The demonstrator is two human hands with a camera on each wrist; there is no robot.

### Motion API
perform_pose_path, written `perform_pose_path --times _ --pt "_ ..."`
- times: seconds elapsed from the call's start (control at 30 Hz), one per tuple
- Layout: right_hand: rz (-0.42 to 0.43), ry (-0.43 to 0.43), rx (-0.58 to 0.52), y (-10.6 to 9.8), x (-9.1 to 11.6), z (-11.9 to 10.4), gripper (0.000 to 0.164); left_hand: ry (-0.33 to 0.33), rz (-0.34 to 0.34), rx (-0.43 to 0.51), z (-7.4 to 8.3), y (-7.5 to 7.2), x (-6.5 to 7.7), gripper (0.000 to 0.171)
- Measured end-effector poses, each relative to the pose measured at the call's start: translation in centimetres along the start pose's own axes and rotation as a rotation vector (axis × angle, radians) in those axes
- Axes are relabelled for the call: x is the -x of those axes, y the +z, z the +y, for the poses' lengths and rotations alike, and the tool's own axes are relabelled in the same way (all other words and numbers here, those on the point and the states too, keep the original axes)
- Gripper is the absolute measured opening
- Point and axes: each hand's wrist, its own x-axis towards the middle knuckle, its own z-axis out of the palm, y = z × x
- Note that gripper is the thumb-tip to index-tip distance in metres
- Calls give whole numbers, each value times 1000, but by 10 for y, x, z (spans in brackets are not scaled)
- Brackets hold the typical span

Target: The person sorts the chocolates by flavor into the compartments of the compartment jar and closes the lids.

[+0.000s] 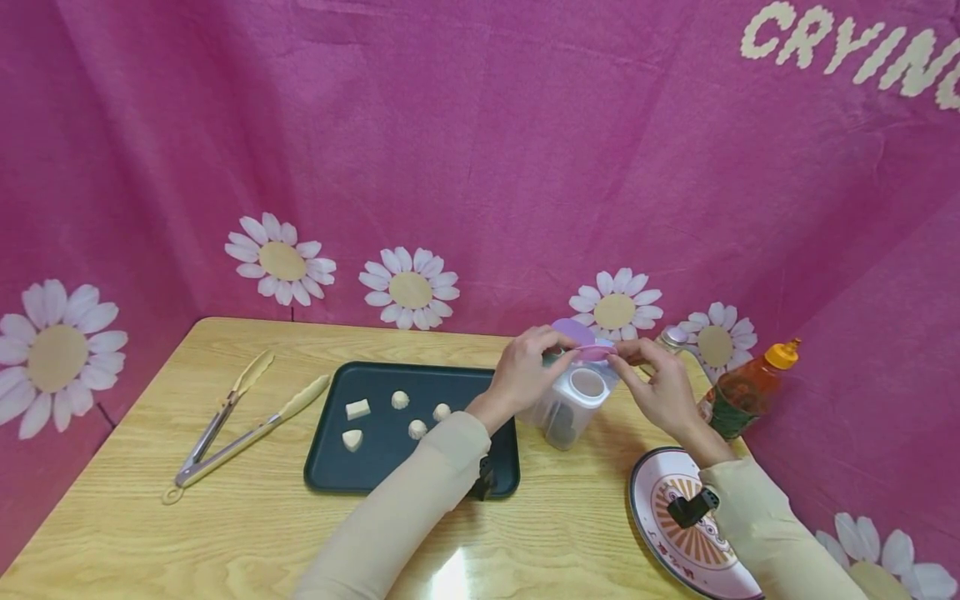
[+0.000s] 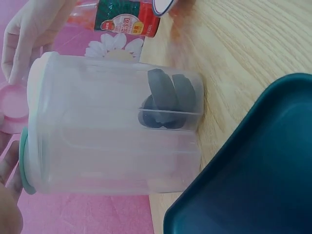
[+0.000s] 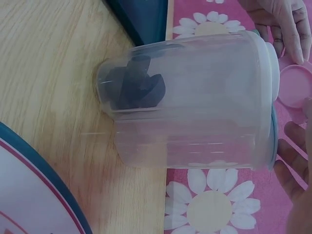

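A clear plastic canister (image 1: pixel 564 410), split into compartments, stands upright right of the dark tray (image 1: pixel 382 473). Dark grey curved pieces (image 2: pixel 168 95) lie at the bottom of one compartment. One round opening (image 1: pixel 588 382) on its top is uncovered. Above the top, my left hand (image 1: pixel 522 371) pinches the left edge of a pink lid (image 1: pixel 594 353), and my right hand (image 1: pixel 662 390) pinches its right edge. Behind the pink lid a purple lid (image 1: pixel 572 330) stands raised. A green lid (image 2: pixel 24 163) and a blue lid (image 3: pixel 274 139) show at the canister's top.
Several small pale pieces (image 1: pixel 357 408) sit on the tray. Spread tongs (image 1: pixel 232 450) lie at the left. On the right are a round patterned plate (image 1: pixel 660 533), a sauce bottle (image 1: pixel 742 396) with a yellow cap, and a small jar (image 1: pixel 670 337). A pink curtain (image 1: pixel 480 167) hangs behind.
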Motion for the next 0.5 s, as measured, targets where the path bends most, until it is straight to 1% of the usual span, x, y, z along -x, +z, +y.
perform_pose_path --times 0.13,0.23,0.37,0.5 --pt "-1 -31 -27 -1 1 -4 16 4 -20 13 -1 -1 4 18" --pt "-8 -59 -32 -2 4 -7 19 13 -21 37 -1 -2 9 18" --pt "-24 -81 -4 -5 9 -8 24 34 -30 61 -1 -1 15 18" --pt "-66 -81 27 -9 16 -8 27 65 -41 60 -2 -1 22 18"
